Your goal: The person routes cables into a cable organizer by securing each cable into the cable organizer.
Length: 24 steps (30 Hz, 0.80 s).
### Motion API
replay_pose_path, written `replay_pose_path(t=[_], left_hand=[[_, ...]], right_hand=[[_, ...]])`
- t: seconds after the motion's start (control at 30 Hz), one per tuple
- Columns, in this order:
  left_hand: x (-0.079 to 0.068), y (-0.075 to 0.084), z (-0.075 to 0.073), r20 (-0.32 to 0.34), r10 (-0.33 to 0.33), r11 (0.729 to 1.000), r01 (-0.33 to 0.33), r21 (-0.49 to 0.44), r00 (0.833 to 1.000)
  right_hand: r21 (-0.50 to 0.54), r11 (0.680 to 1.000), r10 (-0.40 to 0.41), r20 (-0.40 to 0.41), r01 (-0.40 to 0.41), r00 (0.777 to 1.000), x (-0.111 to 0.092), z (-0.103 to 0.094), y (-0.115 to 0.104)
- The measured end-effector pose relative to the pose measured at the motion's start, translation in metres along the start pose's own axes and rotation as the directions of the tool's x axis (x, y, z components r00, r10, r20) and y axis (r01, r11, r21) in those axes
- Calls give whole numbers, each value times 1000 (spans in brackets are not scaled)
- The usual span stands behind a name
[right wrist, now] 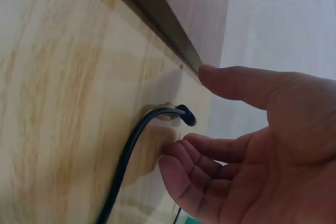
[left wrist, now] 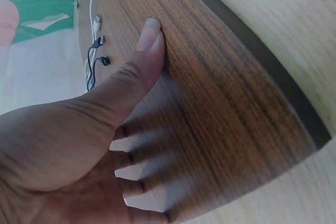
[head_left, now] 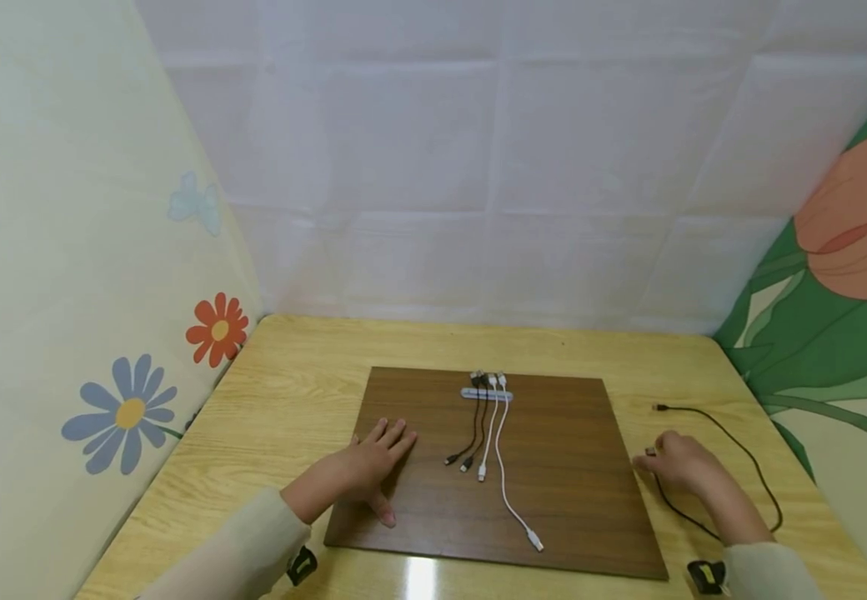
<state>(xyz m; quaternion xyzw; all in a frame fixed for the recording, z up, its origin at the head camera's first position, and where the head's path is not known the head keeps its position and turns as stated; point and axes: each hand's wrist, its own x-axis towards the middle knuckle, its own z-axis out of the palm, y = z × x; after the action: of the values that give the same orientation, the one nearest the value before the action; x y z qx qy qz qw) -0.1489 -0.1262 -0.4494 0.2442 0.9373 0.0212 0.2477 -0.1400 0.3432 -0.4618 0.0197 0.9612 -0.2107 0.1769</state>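
My left hand (head_left: 369, 467) rests on the left part of a dark brown wooden board (head_left: 568, 475), thumb spread from the fingers. Beside the board's right edge is my right hand (head_left: 677, 462), fingers loosely bent and thumb apart, the thumb tip by the board's edge. Between thumb and fingers is the plug (right wrist: 186, 115) of a black USB cable (head_left: 759, 479), with no grip on it visible. That cable loops over the table to its other plug (head_left: 660, 407). On the board, two short black cables (head_left: 474, 425) and two white cables (head_left: 499, 450) lie side by side.
A light blue strip (head_left: 471, 393) lies under the cables near the board's far edge. The light wooden table (head_left: 291, 392) extends around the board. A white sheet (head_left: 478, 167) hangs behind, and painted panels (head_left: 854, 333) flank both sides.
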Motion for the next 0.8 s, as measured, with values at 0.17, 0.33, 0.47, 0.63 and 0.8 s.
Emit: replay_pose_path(t=[0.17,0.33,0.47,0.63,0.8], left_hand=[[0,1,0,0,8,1000,-8,-9,1000],[0,0,0,-3,9,1000,-9,-7,1000],[-1,-1,0,-5,11,1000,-11,-17,1000],[-1,-3,1,-9,20,999,-20,-27,1000],[-3,-3,2,-18,28,999,-29,-37,999]], right_hand=[[45,999,15,5,-15,1000,1,0,1],[74,997,23,1,-23,1000,2,2,4],[72,997,22,-16,-21,1000,3,4,3],[54,998,25,-21,-24,999,4,4,1],[-9,1000,29,2,-29,1000,5,3,-2]])
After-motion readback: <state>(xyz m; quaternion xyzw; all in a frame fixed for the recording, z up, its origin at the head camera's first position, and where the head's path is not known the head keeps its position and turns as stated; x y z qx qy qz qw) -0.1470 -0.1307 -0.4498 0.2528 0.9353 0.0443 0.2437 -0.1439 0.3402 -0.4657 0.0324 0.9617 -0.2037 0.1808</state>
